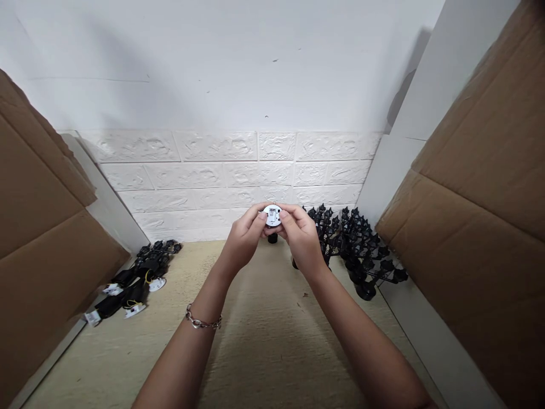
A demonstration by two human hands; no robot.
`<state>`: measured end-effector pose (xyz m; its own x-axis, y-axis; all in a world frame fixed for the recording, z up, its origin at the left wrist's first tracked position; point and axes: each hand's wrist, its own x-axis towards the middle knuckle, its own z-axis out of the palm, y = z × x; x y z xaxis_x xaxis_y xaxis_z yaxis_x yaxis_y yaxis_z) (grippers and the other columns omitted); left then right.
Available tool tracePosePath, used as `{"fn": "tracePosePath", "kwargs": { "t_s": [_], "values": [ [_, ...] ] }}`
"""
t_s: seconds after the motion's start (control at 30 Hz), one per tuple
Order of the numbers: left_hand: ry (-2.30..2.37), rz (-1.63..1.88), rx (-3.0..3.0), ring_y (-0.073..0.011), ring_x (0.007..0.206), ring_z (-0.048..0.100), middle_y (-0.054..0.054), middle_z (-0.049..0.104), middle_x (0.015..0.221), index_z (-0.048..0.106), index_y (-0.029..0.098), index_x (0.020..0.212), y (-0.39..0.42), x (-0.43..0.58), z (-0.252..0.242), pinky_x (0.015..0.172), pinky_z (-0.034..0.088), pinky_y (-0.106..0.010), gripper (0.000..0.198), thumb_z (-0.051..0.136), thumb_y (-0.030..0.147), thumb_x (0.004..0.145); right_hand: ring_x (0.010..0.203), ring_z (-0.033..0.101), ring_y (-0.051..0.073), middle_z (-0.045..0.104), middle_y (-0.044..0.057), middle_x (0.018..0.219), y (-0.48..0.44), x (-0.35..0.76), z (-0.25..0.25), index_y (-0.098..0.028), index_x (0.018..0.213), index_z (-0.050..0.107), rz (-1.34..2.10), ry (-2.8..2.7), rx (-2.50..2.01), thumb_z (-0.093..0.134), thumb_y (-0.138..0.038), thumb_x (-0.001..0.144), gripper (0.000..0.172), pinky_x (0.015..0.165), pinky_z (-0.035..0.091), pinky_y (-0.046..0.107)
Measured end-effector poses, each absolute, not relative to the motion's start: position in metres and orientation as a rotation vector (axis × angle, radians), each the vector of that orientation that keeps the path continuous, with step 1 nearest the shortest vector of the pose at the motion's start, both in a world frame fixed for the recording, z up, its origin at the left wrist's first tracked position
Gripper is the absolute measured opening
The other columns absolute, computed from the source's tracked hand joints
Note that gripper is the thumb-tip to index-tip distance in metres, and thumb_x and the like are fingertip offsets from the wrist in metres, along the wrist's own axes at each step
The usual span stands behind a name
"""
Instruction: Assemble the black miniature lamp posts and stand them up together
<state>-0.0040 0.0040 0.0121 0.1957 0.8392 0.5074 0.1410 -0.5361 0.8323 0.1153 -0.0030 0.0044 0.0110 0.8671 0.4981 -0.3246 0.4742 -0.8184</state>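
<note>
Both hands hold a small white round disc [272,216] up in front of me, its flat face turned toward my head. Small dark spots and a rectangular recess show on that face. My left hand [247,232] grips the disc's left side, thumb on the face. On the right side, my right hand [301,234] does the same, thumb near the dark spots. Directly under the disc a short black cylindrical part [272,238] shows between the hands; whether it is joined to the disc is hidden. The fingers behind the disc are mostly out of sight.
At left lie several black pieces [135,291] with white discs [157,284] and yellow wires. At right stand many black branched pieces [361,250] with star-shaped tips on round bases. Cardboard sheets [472,216] flank both sides; a white brick-patterned wall [204,176] closes the back.
</note>
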Motion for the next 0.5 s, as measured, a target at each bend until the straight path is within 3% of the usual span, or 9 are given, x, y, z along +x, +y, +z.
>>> {"fn": "tracePosePath", "kwargs": {
  "t_s": [0.5],
  "values": [
    [0.991,1.429,1.958,-0.0164,0.081,0.052,-0.004,0.060,0.094,0.057,0.020,0.107,-0.0030,-0.0009,0.0149,0.071,0.039,-0.025,0.033,0.036,0.033,0.085,0.055,0.059,0.009,0.062,0.000,0.078,-0.0068,0.1134,0.0054,-0.018,0.087,0.057,0.918,-1.212,-0.607,0.052,-0.030,0.079,0.015,0.056,0.051,0.024]
  ]
}}
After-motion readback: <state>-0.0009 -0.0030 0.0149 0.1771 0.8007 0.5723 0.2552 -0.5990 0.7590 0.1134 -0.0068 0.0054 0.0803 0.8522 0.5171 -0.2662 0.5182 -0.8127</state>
